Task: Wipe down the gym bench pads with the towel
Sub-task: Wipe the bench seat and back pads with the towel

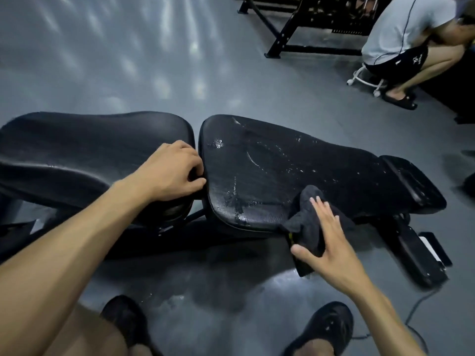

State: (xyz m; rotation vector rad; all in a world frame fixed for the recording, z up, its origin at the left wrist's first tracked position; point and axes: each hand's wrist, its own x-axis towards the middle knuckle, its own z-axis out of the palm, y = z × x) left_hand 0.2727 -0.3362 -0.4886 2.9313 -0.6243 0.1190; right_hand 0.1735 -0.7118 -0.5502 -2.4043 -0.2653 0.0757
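A black gym bench lies across the view with two pads. The left pad (90,150) looks dry and dull. The right pad (282,163) is wet, with droplets and streaks. My left hand (172,170) rests at the gap between the pads, its fingers curled over the left pad's edge. My right hand (326,237) lies flat with straight fingers on a dark grey towel (305,217), pressing it against the near edge of the right pad. Part of the towel hangs down below the pad.
A person (411,39) squats on a small white stool (365,78) at the upper right, beside a black rack frame (295,34). The bench's foot (419,255) juts out at right, with a cable on the grey floor. My shoes (329,327) stand close below.
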